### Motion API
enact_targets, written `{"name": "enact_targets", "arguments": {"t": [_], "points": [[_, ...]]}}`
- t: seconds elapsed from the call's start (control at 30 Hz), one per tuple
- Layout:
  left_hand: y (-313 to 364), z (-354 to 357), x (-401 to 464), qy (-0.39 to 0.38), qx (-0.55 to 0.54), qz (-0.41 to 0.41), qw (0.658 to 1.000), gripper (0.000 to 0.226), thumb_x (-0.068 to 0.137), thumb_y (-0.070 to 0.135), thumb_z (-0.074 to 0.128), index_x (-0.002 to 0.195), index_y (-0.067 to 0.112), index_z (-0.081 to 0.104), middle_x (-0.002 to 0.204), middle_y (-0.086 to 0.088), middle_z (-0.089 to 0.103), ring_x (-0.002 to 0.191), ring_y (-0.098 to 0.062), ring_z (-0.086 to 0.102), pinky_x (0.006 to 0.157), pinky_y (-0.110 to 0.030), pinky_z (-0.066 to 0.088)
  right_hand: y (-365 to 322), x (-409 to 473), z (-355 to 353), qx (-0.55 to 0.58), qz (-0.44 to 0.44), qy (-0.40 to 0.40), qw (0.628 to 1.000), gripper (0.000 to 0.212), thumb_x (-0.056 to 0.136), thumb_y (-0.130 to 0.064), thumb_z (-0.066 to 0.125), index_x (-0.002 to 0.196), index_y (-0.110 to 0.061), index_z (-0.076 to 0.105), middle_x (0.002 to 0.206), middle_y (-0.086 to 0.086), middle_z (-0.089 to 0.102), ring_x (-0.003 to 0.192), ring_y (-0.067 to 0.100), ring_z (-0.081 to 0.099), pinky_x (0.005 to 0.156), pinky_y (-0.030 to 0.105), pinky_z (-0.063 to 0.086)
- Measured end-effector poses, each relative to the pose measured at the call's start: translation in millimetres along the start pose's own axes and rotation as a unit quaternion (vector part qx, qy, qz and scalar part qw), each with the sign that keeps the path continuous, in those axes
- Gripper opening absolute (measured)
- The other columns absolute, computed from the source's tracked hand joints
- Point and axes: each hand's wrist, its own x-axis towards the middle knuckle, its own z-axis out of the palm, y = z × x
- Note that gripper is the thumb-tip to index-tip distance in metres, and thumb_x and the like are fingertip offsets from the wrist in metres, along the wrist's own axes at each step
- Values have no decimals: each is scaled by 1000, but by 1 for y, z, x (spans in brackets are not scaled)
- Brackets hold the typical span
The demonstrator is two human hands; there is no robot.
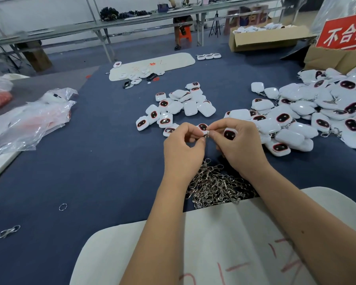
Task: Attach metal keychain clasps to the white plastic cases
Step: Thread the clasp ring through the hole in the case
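My left hand [183, 147] and my right hand [238, 145] meet above the blue table, fingertips pinching a small metal clasp [207, 135] between them. A white plastic case [230, 134] with a dark oval face sits in my right hand's curled fingers. Below my wrists lies a heap of silver keychain clasps [214, 186]. A small pile of white cases [177, 108] lies just beyond my hands. A much larger pile of cases [317, 116], some with chains attached, spreads to the right.
A white board [214, 243] with red marks lies under my forearms. Crumpled plastic bags [33, 120] sit at the left. A loose clasp [8, 231] and a ring [63, 207] lie at front left. Cardboard boxes [265, 38] and a red sign [343, 33] stand at back right.
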Motion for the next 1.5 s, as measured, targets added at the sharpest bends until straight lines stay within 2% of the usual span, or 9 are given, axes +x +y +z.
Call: {"name": "enact_targets", "arguments": {"t": [0.2, 0.47, 0.73, 0.8, 0.93, 1.0, 1.17, 1.3, 1.5], "points": [[0, -1, 1, -7, -4, 16, 1000, 10, 89, 8, 75, 83, 15, 71, 77, 13, 68, 72, 2, 59, 70, -7, 45, -6, -3, -1, -22, -34, -3, 999, 18, 88, -2, 75, 95, -17, 80, 87, -12, 77, 85, 5, 71, 83, 29, 57], [-1, -2, 4, -34, 0, 31, 999, 21, 92, 1, 70, 86, 21, 71, 80, 16, 68, 76, 7, 59, 72, -6, 44, -1, -1, -1, 30, -6, 4, 1000, 19, 86, -4, 80, 97, -19, 75, 82, -9, 76, 73, 8, 67, 79, 53, 58], [-6, -5, 8, -55, 3, 36, 998, 18, 96, 4, 65, 90, 19, 71, 80, 8, 70, 75, -6, 62, 76, -26, 54, 1, -1, -3, 64, 16, -20, 998, 18, 87, -7, 79, 95, -23, 78, 81, -7, 78, 67, 2, 65, 73, 33, 54], [-7, -4, 7, -55, 23, 42, 997, 20, 97, 6, 63, 88, 23, 69, 79, 11, 68, 74, -5, 61, 75, -25, 53, 0, -1, -2, 41, 13, -25, 999, 17, 87, -5, 78, 92, -22, 81, 80, -9, 78, 70, 2, 68, 71, 26, 52], [-7, -3, 7, -43, 35, 47, 997, 21, 98, 7, 63, 86, 24, 68, 79, 12, 68, 73, -1, 60, 73, -19, 51, -6, -5, 3, -78, -42, 6, 996, 13, 88, -9, 77, 94, -18, 83, 87, -13, 78, 88, 3, 72, 85, 17, 51], [-7, -3, 7, -41, 10, 36, 998, 21, 98, 6, 63, 86, 23, 69, 79, 11, 69, 72, -1, 61, 75, -22, 53, -6, -4, 3, -79, -41, 9, 996, 11, 89, -11, 76, 94, -19, 83, 85, -17, 76, 84, 0, 69, 81, 13, 48], [-3, -6, 8, -78, -43, 18, 996, 16, 98, 3, 63, 91, 15, 71, 78, 7, 69, 67, -3, 61, 76, -30, 57, 2, 1, -3, 74, 56, -64, 994, 16, 93, -10, 74, 87, -24, 80, 55, -12, 63, 47, 2, 51, 50, 15, 42], [-1, -10, 8, -88, -55, 23, 994, 16, 98, 2, 63, 93, 15, 71, 79, 9, 69, 68, -3, 61, 74, -25, 56, 3, 4, -7, 125, 96, -92, 983, 15, 93, -14, 75, 86, -26, 80, 54, 4, 59, 46, 13, 47, 43, 24, 41], [1, -8, 6, -71, 3, 54, 996, 23, 98, 6, 63, 88, 25, 69, 80, 7, 70, 72, -4, 62, 75, -28, 55, 4, 6, -10, 143, 114, -107, 977, 12, 93, -12, 76, 85, -20, 80, 55, 7, 59, 49, 16, 50, 42, 26, 42]]}}
